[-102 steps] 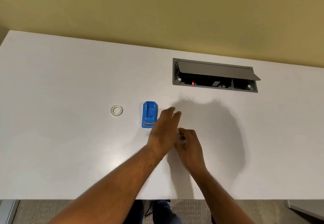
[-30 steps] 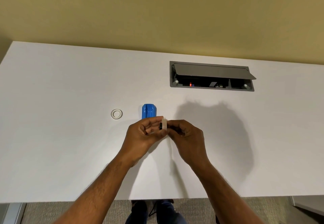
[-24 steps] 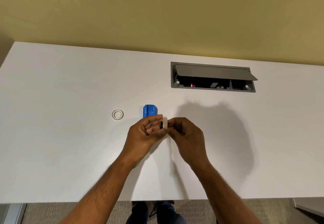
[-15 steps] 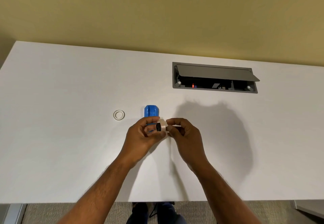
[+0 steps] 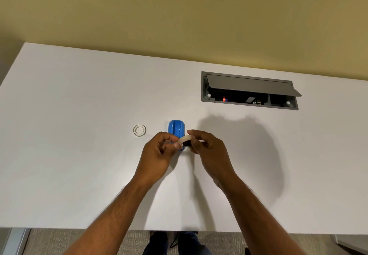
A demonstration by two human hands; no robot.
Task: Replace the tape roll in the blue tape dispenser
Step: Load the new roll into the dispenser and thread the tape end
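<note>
The blue tape dispenser (image 5: 176, 129) stands on the white table (image 5: 79, 155), its near end hidden behind my fingers. Just in front of it I hold a pale tape roll (image 5: 184, 139) with a small black core piece (image 5: 187, 144) at its centre. My left hand (image 5: 157, 155) pinches the roll's left edge with fingertips. On the other side my right hand (image 5: 209, 151) grips the roll and the black core. A second clear tape ring (image 5: 139, 130) lies flat on the table left of the dispenser.
A grey cable box (image 5: 250, 91) with its lid propped open is set into the table at the back right. The table's near edge (image 5: 59, 228) runs just below my forearms, with carpet floor beneath.
Both hands came together from the table surface and lifted the tape roll with its black core. In the last half second the roll has tilted and shifted slightly right, toward my right hand.
</note>
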